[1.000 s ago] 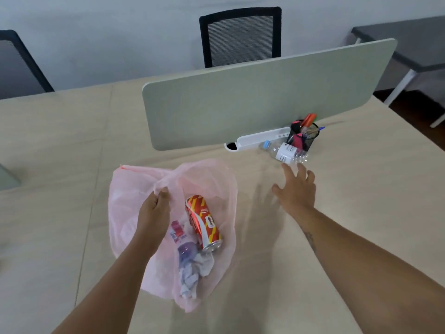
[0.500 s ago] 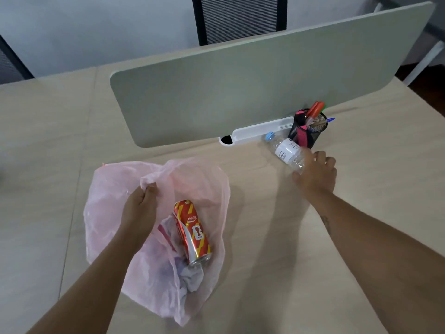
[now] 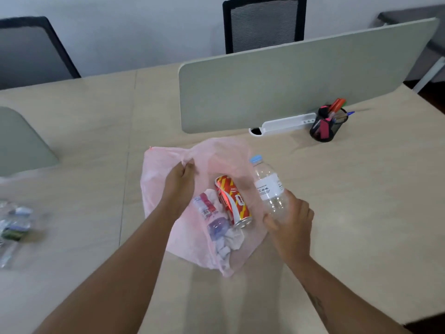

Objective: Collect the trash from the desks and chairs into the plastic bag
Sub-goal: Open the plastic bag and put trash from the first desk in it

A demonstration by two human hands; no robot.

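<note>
At nine o'clock, near the left edge of the pale wooden desk (image 3: 361,189): a blurred heap of clear crumpled plastic wrappers (image 3: 14,227), printing unreadable. At ten o'clock, the rounded corner of a grey-green panel (image 3: 21,141), and behind it a black mesh office chair (image 3: 31,49).

At centre, lying flat on the desk: a translucent pink plastic bag (image 3: 163,179), mouth pinched and lifted at its upper edge by the left hand (image 3: 179,186), fingers clenched on a fold of the film, forearm running in from seven o'clock. Inside the bag, left to right: a small clear bottle with a pink label (image 3: 207,208), text too small to read; crumpled white tissue (image 3: 228,242); a red-and-yellow striped drink can (image 3: 232,200) with white script, not legible.

At the bag's right edge, about three o'clock of the can: a clear empty plastic water bottle with a light blue cap (image 3: 267,184), cap pointing to twelve o'clock, white label showing "ML" after blurred digits. Gripped around its base by the right hand (image 3: 290,227), fingers wrapped, forearm entering from five o'clock.

At one o'clock: a long grey-green desk divider (image 3: 289,88) with a white clamp tray (image 3: 284,124), a black mesh pen holder with markers (image 3: 327,124), and a second black mesh chair (image 3: 263,22) behind.
</note>
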